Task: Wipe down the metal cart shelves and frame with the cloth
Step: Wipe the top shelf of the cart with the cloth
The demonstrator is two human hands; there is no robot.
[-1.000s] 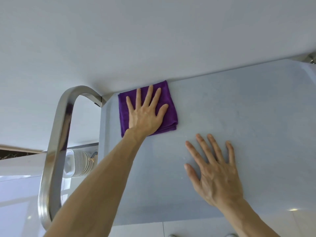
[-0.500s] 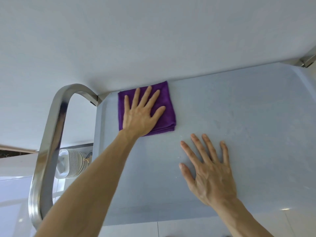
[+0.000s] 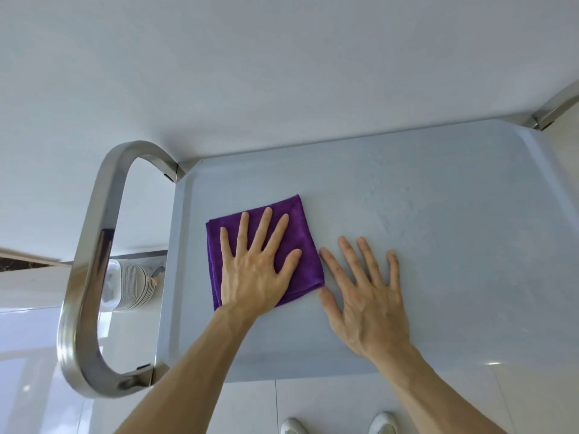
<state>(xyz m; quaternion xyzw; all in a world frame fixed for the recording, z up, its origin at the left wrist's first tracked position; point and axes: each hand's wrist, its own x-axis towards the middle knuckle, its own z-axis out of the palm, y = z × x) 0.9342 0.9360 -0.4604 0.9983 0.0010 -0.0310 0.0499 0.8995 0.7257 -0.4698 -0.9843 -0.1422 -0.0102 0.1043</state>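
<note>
cloth (image 3: 300,242) under flat left hand (image 3: 253,277) | right hand (image 3: 366,302) beside, on shelf (image 3: 454,245)

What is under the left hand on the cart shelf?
The folded purple cloth lies under the left hand, flat on the shelf. The shelf surface beneath the cloth is covered.

Cloth (image 3: 300,233) on shelf (image 3: 454,245), L of right hand (image 3: 369,305); handle (image 3: 91,270) at shelf's L.

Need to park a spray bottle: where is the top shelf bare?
Bare: the shelf right of the right hand, out to the far-right corner, and the strip beyond the purple cloth. Crowded: the near-left, under the left hand.
</note>
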